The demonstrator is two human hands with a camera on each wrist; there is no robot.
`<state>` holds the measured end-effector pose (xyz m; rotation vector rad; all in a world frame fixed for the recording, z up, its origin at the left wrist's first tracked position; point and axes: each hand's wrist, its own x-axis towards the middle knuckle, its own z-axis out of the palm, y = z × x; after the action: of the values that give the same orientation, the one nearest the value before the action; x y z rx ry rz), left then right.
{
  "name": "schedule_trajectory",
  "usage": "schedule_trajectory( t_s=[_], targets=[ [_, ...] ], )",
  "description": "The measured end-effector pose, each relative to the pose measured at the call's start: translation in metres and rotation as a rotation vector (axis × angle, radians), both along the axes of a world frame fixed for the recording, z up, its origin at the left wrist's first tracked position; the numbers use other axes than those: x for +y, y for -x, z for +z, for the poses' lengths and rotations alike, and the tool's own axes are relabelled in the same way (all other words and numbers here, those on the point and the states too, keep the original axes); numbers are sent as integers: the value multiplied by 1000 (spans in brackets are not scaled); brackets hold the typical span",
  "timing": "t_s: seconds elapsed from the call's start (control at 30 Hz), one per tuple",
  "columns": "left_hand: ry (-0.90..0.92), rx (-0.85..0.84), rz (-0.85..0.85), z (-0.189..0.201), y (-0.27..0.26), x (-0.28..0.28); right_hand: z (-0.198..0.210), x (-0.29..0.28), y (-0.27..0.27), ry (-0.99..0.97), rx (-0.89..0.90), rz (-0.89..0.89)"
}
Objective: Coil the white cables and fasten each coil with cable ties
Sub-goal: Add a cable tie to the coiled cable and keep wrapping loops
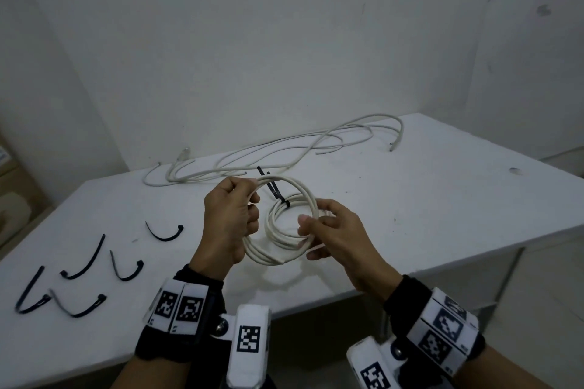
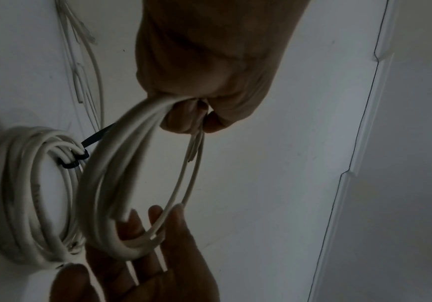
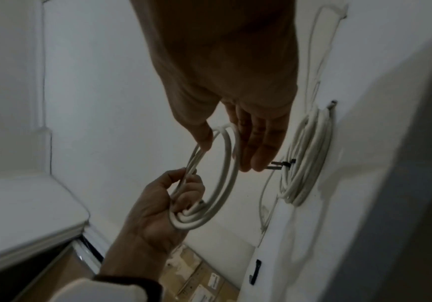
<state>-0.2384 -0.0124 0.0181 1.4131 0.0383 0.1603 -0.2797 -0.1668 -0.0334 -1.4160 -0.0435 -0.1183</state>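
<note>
Two coils of white cable appear in the head view: the one I hold, the held coil (image 1: 278,221), and a tied coil (image 1: 292,218) lying flat on the white table (image 1: 442,199) beneath and behind it; the held coil is a ring of several turns of smooth round white cable, raised above the table's near edge, its plane tilted towards me, its far rim higher than its near rim; my left hand (image 1: 229,224) grips the ring's left side, fingers curled round the bundled turns, as the left wrist view confirms (image 2: 204,61); my right hand (image 1: 331,234) holds the ring's right side, thumb inside the loop and nearly straight fingers laid along the outside, so the strands are lightly pinched rather than clenched; the right wrist view (image 3: 235,85) shows the same; one cut end of the cable lies at the near rim of the ring; the tied coil is smaller, bound at its far side by a black cable tie (image 1: 278,196) whose free tail points away from me and to the left; loose white cables (image 1: 284,151) sprawl along the table's far edge, their long run going left to right; five spare black ties (image 1: 88,268) lie curved on the table to my left, well apart from the coils.
</note>
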Motion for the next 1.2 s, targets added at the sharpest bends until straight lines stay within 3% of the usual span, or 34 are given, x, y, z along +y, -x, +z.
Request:
schedule_trajectory(
  t_s=[0.17,0.33,0.43,0.57,0.7,1.0,1.2],
  targets=[
    [-8,-14,-15,1,1,-1,0,-2,-7,112,-42,-40],
    [-38,34,-68,0,1,2,-1,-8,-5,65,52,60],
    [-86,73,-136,0,1,3,3,-10,-12,142,82,120],
    [-160,93,-235,3,4,-1,22,-8,-20,381,-82,126],
    [-225,101,-297,5,4,-4,40,-4,-28,508,-180,250],
    [-319,243,-410,2,9,19,23,3,-37,415,-260,71],
    [-125,284,-336,-3,13,38,16,25,-43,244,-191,49]
  ],
)
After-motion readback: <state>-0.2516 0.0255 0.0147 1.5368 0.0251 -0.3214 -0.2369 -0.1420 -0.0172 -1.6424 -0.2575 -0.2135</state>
